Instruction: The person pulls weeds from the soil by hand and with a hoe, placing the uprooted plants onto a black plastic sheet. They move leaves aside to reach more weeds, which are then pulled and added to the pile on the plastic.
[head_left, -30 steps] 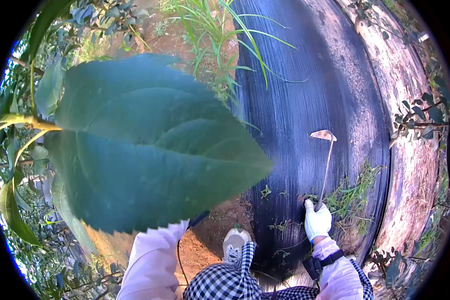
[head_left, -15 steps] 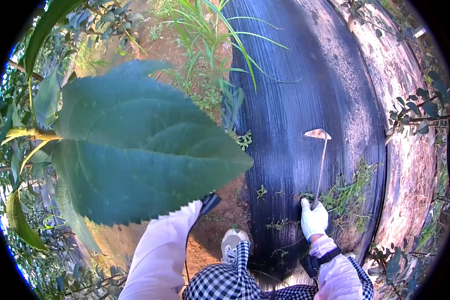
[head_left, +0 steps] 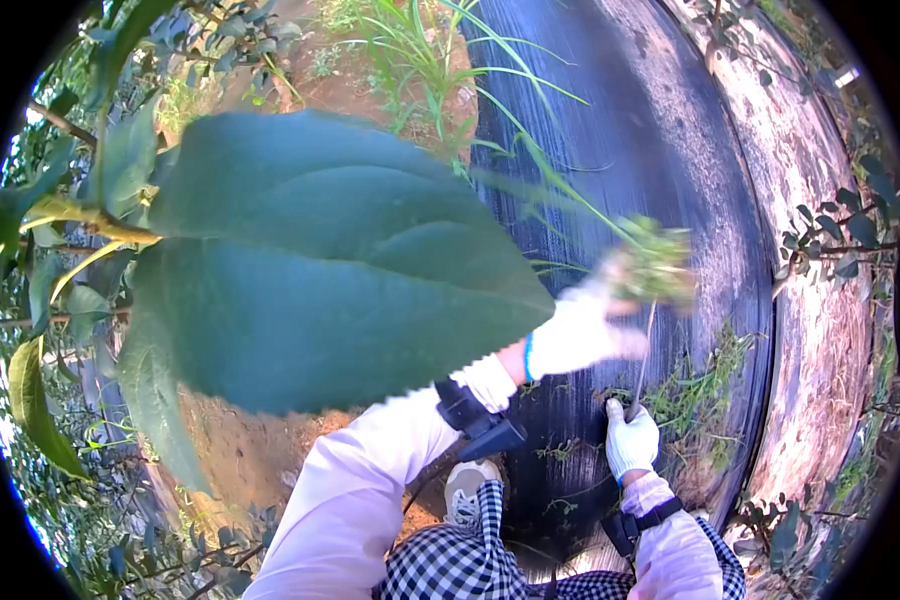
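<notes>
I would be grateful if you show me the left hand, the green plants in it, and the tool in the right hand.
Left hand [head_left: 586,328]: head view, middle of the white glove.
Green plants [head_left: 656,258]: head view, blurred leafy bunch.
Tool [head_left: 643,372]: head view, thin shaft.

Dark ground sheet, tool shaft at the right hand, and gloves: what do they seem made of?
Dark ground sheet: probably woven plastic, with a slight sheen and fine parallel lines. Tool shaft: perhaps metal, being thin, stiff-looking and greyish; its finish is unclear. Gloves: likely knitted fabric, white and matte, fitting closely; the left one is blurred.
</notes>
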The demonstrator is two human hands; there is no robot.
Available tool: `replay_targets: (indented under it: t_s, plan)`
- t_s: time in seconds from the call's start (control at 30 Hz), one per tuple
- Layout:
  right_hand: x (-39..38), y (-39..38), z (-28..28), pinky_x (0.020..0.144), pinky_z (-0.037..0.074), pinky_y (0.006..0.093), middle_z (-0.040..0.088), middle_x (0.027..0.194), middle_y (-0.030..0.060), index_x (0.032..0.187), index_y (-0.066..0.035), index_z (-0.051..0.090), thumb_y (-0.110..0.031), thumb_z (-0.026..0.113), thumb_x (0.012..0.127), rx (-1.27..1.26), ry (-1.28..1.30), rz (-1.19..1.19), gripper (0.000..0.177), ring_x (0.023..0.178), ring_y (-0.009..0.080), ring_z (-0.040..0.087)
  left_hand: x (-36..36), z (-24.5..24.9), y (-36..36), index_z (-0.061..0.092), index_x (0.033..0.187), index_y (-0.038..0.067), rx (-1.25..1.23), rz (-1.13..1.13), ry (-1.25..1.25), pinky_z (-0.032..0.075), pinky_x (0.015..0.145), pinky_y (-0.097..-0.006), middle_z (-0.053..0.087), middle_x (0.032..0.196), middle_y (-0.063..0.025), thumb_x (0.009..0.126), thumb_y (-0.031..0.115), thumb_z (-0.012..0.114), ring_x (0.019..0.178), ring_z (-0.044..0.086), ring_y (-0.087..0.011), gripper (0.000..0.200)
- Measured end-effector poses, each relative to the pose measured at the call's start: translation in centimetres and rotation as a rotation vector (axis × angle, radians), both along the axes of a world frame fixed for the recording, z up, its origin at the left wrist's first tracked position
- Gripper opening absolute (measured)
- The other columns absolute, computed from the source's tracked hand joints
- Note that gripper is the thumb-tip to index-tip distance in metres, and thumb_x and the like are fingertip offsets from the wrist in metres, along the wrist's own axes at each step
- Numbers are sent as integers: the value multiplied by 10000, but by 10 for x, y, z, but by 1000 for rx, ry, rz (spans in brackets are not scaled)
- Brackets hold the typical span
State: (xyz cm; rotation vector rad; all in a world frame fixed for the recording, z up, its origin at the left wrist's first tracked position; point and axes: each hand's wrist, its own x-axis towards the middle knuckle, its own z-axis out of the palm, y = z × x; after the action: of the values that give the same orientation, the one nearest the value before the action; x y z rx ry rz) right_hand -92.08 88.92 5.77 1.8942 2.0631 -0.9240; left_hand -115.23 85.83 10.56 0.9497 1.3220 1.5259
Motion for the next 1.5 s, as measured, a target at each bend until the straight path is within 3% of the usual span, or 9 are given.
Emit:
replay_targets:
  t_s: [0.03, 0.3, 0.57, 0.77, 0.97, 1.1, 1.27, 1.4, 1.5]
  plan:
    - [-1, 1, -1, 680, 493, 431, 662, 722, 185, 791, -19, 641, -432, 676, 852, 2, -4, 11, 419, 702, 356, 654, 3, 5, 0, 219, 1481, 12, 20, -114, -156, 516, 932, -408, 386, 1429, -257, 781, 222, 761, 1192, 557, -353, 910]
    - [0, 0, 0, 652, 492, 424, 654, 699, 161, 779, -35, 638, -430, 675, 850, 5, -3, 7, 403, 673, 343, 648, -93, -56, -117, 587, 1218, 21, -706, 268, 567, 493, 949, -370, 614, 1159, -160, 761, 233, 732, 1069, 614, -277, 524]
    - [0, 2, -2, 644, 485, 423, 656, 696, 154, 792, -33, 642, -415, 681, 855, 4, -15, 7, 390, 664, 321, 649, -51, -124, -171, 661, 982, 100, -671, -124, 1135, 495, 866, -389, 638, 1031, -86, 741, 174, 722, 1007, 597, -310, 259]
    - [3, 2, -5, 651, 485, 425, 653, 699, 157, 789, -30, 640, -423, 680, 857, 12, -23, 12, 401, 671, 324, 650, -97, -109, -215, 655, 978, 48, -787, 679, 630, 504, 802, -323, 640, 869, -116, 766, 77, 673, 846, 635, -259, 215]
    - [5, 1, -9, 647, 481, 432, 652, 701, 160, 787, -29, 635, -423, 678, 859, 38, -15, 17, 403, 662, 332, 640, -71, -86, -220, 623, 1139, 99, -735, -53, 1142, 516, 861, -397, 513, 1229, -151, 654, 190, 798, 1089, 557, -324, 523]
    - [2, 2, -5, 649, 484, 431, 652, 705, 163, 787, -23, 634, -423, 681, 856, 15, -18, 12, 408, 673, 335, 647, -72, -132, -243, 658, 1006, 129, -805, -100, 1111, 501, 854, -427, 623, 1030, -99, 724, 173, 722, 999, 593, -320, 293]
    - [1, 0, -5, 662, 489, 429, 663, 725, 173, 814, -13, 647, -415, 682, 854, 18, -5, -5, 406, 697, 334, 660, -111, -126, -255, 639, 962, 34, -828, 804, 746, 494, 798, -324, 645, 879, -111, 797, 54, 603, 838, 634, -229, 171]
    - [2, -1, -9, 674, 495, 424, 669, 733, 169, 823, -12, 650, -417, 682, 854, 37, -7, -2, 407, 702, 336, 661, -112, -122, -230, 604, 1140, 100, -837, 414, 990, 446, 945, -410, 545, 1174, -157, 728, 163, 741, 1142, 504, -364, 439]
    - [0, 0, -3, 679, 497, 423, 672, 737, 169, 823, -12, 650, -418, 679, 856, 36, -24, 13, 408, 703, 337, 662, -126, -159, -239, 644, 1041, 105, -958, 353, 1056, 484, 876, -379, 628, 989, -137, 751, 141, 717, 979, 604, -322, 301]
